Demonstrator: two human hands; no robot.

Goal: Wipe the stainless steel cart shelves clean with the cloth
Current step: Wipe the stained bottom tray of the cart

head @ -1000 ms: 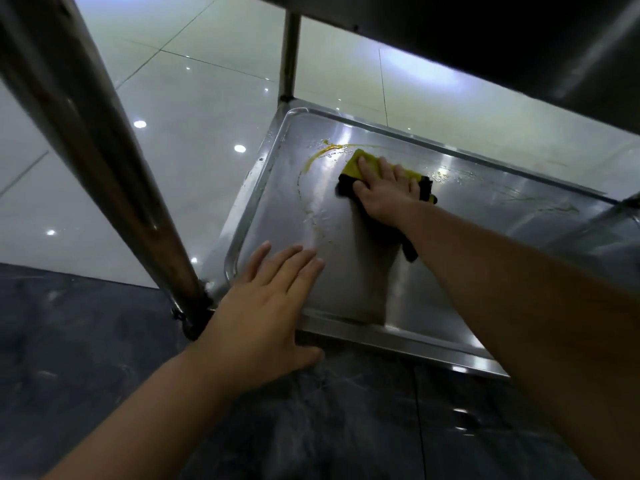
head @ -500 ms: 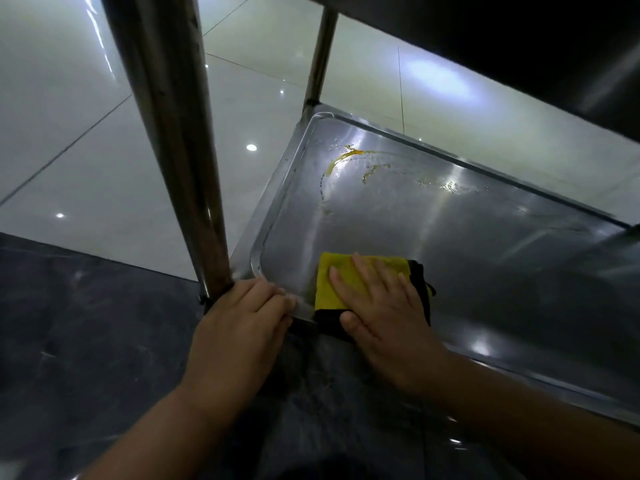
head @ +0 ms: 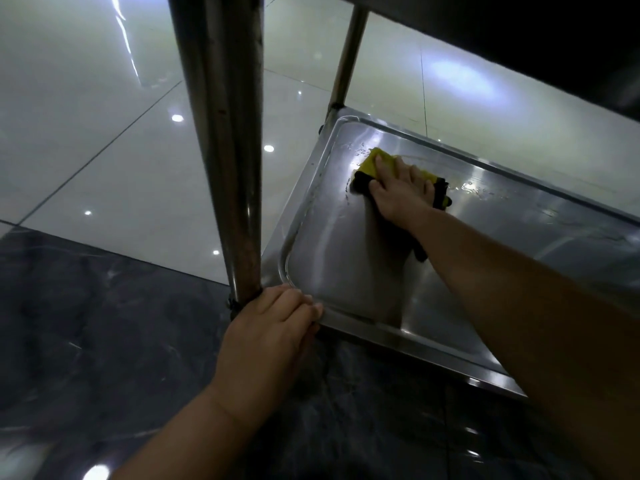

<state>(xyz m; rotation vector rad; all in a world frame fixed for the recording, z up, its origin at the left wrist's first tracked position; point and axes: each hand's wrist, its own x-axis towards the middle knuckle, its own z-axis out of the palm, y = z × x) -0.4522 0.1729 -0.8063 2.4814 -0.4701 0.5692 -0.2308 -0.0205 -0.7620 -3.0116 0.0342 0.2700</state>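
The bottom stainless steel shelf (head: pixel 346 271) of the cart lies low in front of me, its raised rim running around it. A yellow and black cloth (head: pixel 375 162) sits near the shelf's far left corner. My right hand (head: pixel 401 192) presses flat on the cloth with the fingers stretched out. Water droplets glisten on the steel around the cloth. My left hand (head: pixel 273 327) grips the shelf's near left corner, its fingers curled over the rim beside the cart's near post (head: pixel 221 150).
A far post (head: pixel 346 60) rises from the shelf's back left corner. The dark underside of the upper shelf (head: pixel 519 29) hangs over the top right. Glossy pale tiles (head: pixel 86 133) lie to the left, dark marble floor (head: pixel 86 341) near me.
My right hand has pushed the cloth from the shelf's near edge up to the far left corner, over the yellow smear. My left hand stays at the near corner.
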